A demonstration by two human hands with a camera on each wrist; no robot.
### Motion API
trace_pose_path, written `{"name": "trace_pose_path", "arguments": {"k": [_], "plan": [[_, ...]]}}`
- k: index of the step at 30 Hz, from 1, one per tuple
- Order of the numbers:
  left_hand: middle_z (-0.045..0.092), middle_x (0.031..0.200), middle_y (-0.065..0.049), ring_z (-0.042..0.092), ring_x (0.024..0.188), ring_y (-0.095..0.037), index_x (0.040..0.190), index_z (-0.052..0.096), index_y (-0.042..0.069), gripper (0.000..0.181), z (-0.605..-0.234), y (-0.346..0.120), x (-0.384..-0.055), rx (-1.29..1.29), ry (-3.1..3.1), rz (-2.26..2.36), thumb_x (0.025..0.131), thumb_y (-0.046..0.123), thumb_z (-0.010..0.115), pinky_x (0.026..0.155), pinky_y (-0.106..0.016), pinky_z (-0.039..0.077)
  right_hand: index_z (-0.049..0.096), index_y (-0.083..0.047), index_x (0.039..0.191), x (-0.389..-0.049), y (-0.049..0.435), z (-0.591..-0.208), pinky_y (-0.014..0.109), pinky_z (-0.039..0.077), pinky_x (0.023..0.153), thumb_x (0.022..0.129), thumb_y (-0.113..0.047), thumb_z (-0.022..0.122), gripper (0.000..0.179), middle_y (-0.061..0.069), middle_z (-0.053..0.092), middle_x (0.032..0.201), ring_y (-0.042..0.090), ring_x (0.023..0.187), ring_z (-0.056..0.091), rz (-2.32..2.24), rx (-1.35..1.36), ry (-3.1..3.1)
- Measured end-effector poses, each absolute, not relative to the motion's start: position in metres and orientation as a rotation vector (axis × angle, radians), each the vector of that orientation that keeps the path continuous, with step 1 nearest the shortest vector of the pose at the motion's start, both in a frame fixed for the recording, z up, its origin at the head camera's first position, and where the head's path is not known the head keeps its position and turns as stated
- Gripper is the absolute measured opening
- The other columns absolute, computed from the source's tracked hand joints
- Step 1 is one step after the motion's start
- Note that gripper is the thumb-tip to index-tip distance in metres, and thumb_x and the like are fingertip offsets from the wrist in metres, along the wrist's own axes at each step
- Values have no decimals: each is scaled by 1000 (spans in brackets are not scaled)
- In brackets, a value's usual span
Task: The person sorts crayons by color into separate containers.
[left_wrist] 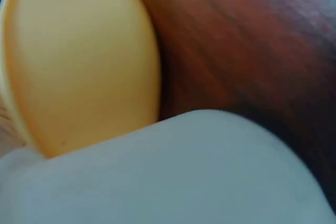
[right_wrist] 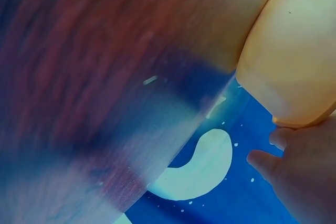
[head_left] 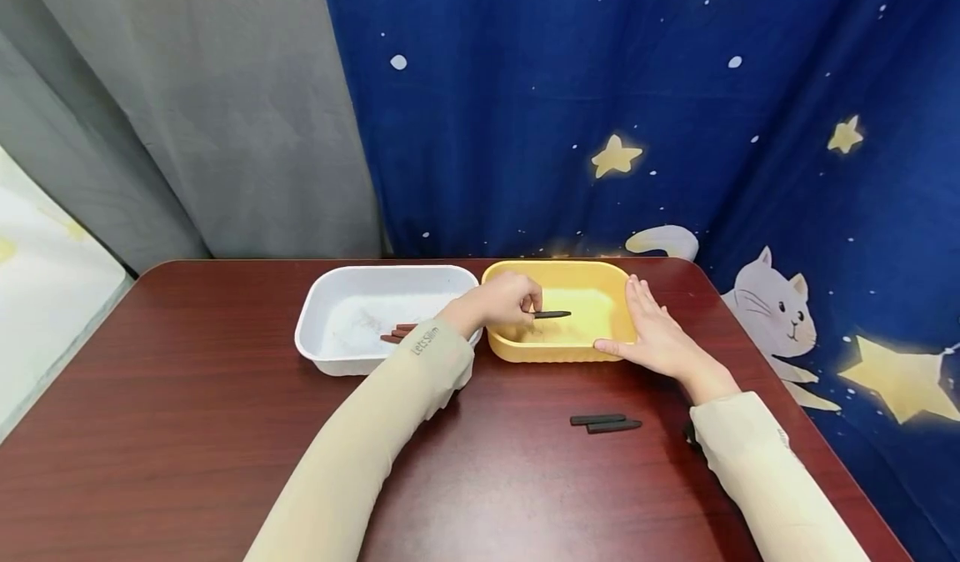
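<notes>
My left hand reaches over the near-left rim of the yellow bin and pinches a dark crayon-like stick inside it. At the bin's right end, my right hand rests with straight fingers against the rim and outer wall. In the right wrist view, fingers of the right hand show at the bin's edge. Several reddish-brown sticks lie in the white bin, partly hidden by the left sleeve. Two black sticks lie side by side on the table, nearer than the yellow bin.
The two bins stand side by side near the back edge of the dark red wooden table. Behind it hang a grey curtain and a blue curtain with stars and a cat. A pale sleeve fills the lower left wrist view.
</notes>
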State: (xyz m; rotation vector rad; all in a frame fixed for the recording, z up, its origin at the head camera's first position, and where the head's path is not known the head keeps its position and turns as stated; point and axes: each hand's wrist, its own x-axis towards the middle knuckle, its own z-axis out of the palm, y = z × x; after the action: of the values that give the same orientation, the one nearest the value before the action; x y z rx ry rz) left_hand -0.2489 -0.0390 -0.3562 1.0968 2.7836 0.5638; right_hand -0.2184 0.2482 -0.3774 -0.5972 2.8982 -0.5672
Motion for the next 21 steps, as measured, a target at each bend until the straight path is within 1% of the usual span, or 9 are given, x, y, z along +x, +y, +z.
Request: {"name": "trace_pose_path", "arguments": {"k": [2, 3, 6, 9, 13, 16, 21], "plan": [[57, 73, 3, 53, 74, -12, 93, 73, 8, 13, -362, -36, -250, 1075, 2787, 500, 81, 5, 68, 70, -23, 42, -5, 3, 157, -218, 248, -378, 71, 11, 116, 85, -64, 64, 120, 21, -7, 166, 41, 154, -4, -557, -600, 2898], [58, 73, 3, 53, 75, -13, 92, 73, 8, 12, -363, -34, -251, 1072, 2788, 473, 81, 5, 68, 70, -23, 43, -5, 3, 157, -219, 248, -378, 71, 11, 116, 86, -64, 64, 120, 22, -6, 166, 41, 154, -4, -550, -602, 2900], [62, 77, 0, 54, 78, -14, 89, 72, 9, 12, -367, -31, -252, 1061, 2792, 381, 81, 3, 65, 72, -25, 45, -5, 3, 157, -220, 247, -379, 71, 12, 116, 86, -64, 64, 119, 22, -5, 166, 41, 154, -3, -551, -608, 2901], [68, 84, -3, 57, 81, -15, 88, 72, 9, 10, -366, -29, -252, 1049, 2798, 348, 81, 4, 66, 76, -28, 48, -4, 3, 157, -219, 246, -378, 71, 12, 116, 86, -64, 64, 119, 22, -5, 166, 41, 154, -3, -563, -607, 2900], [68, 86, -2, 59, 85, -16, 90, 72, 8, 11, -366, -29, -251, 1028, 2811, 369, 84, 3, 65, 79, -28, 49, -3, 4, 157, -219, 247, -378, 71, 12, 116, 86, -64, 64, 119, 22, -5, 166, 42, 154, -2, -564, -614, 2903], [67, 86, -2, 58, 85, -17, 91, 71, 8, 11, -363, -29, -247, 1036, 2822, 381, 85, 4, 63, 79, -27, 48, -3, 4, 157, -219, 247, -378, 71, 12, 116, 86, -64, 64, 119, 23, -5, 166, 42, 154, -2, -569, -618, 2905], [70, 93, -5, 62, 88, -21, 95, 71, 7, 12, -349, -27, -234, 1130, 2820, 381, 87, 9, 62, 82, -32, 51, -3, 5, 157, -218, 248, -377, 72, 12, 116, 85, -63, 65, 120, 24, -4, 166, 42, 154, -2, -566, -612, 2910]]}}
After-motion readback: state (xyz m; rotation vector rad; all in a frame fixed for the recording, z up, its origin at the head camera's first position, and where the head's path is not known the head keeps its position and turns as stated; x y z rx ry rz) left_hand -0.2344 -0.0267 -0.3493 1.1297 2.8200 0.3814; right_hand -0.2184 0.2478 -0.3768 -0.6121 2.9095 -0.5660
